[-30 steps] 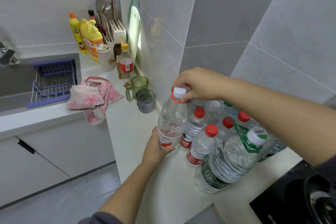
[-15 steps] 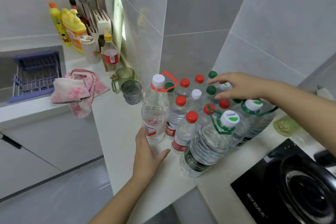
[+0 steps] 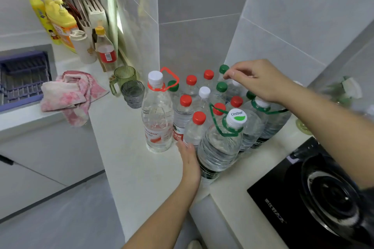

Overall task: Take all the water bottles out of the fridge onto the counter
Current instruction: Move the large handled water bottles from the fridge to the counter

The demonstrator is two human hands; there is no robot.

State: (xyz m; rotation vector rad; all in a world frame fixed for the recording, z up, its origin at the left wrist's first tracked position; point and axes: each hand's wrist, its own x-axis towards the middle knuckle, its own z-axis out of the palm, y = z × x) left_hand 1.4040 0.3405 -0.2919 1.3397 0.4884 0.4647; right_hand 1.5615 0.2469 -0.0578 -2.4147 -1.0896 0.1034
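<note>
Several water bottles stand clustered in the corner of the white counter (image 3: 129,157). A tall bottle with a white cap and red carry ring (image 3: 156,115) stands at the left of the cluster. A large bottle with a green handle (image 3: 221,143) stands at the front, and small red-capped bottles (image 3: 185,115) and green-capped bottles (image 3: 221,87) fill the middle. My left hand (image 3: 189,159) lies flat against the front of the cluster, touching a small bottle and the large one. My right hand (image 3: 257,79) hovers over the back bottles, fingers loosely curled, holding nothing.
Two glass cups (image 3: 129,87) stand left of the bottles. A pink towel (image 3: 70,93) hangs over the counter edge beside the sink rack (image 3: 22,79). Detergent bottles (image 3: 60,20) and a knife block (image 3: 94,14) sit at the back. A black hob (image 3: 315,194) lies at the right.
My left hand let go of the tall white-capped bottle and slid right to the front bottles. My right hand left that bottle's cap and moved right over the back of the cluster.
</note>
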